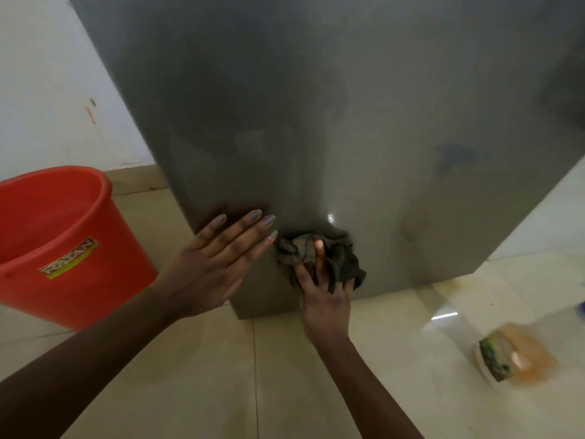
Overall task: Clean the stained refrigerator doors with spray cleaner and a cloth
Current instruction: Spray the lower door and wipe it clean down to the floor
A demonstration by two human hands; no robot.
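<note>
The grey refrigerator door [316,122] fills the upper view and reaches down to the floor. Faint bluish smears show on its right part. My left hand [218,264] lies flat against the door's lower left corner, fingers spread, holding nothing. Just to its right, my right hand [326,299] presses a crumpled dark grey-green cloth [338,261] against the bottom of the door, with one finger over the cloth. No spray bottle is clearly in view.
An orange plastic bucket [60,239] with a label stands on the tiled floor at the left, by the white wall. A blurred orange container with a green-and-yellow sponge [509,356] sits on the glossy floor at lower right.
</note>
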